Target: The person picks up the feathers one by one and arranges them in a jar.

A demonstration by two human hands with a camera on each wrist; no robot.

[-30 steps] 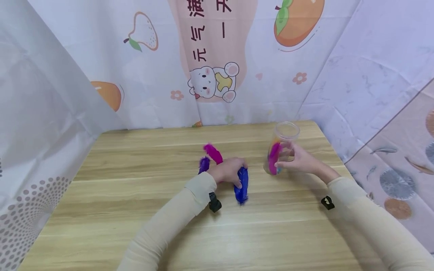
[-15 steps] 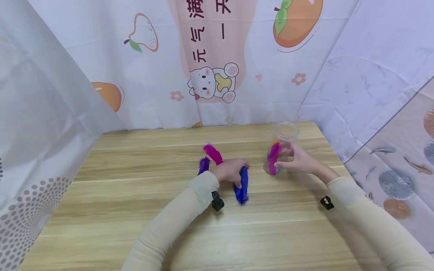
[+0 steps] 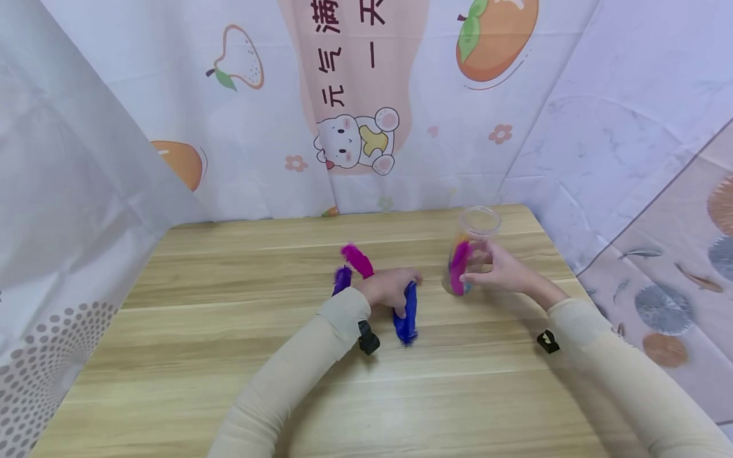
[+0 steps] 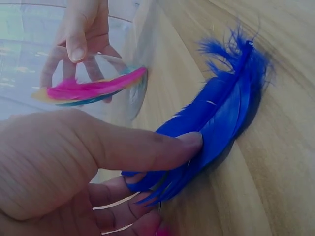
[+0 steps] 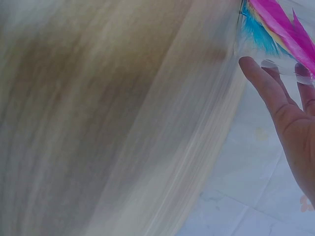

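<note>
"On the wood-grain desk [image 3: 487,394], largest item first?"

"One clear jar [image 3: 478,235], rim up, near the far right corner; pink, orange and teal feathers [image 3: 459,270] show inside. Right hand [image 3: 501,270] curved round its side, thumb and fingers spread."

"Left hand [image 3: 391,287]?"

"Past mid-desk, toward the far edge; thumb over, fingers under, pinching one end of a blue feather [image 3: 406,318]."

"Its lie?"

"Long axis between far and near edges; downy end toward the near edge, held end opposite."

"Appearance?"

"Deep blue, slightly curved, vane split into strands, wispy fluff at the base."

"Remainder?"

"One magenta feather [image 3: 357,259], one purple feather [image 3: 342,280], toward the left edge, partly hidden."
</note>
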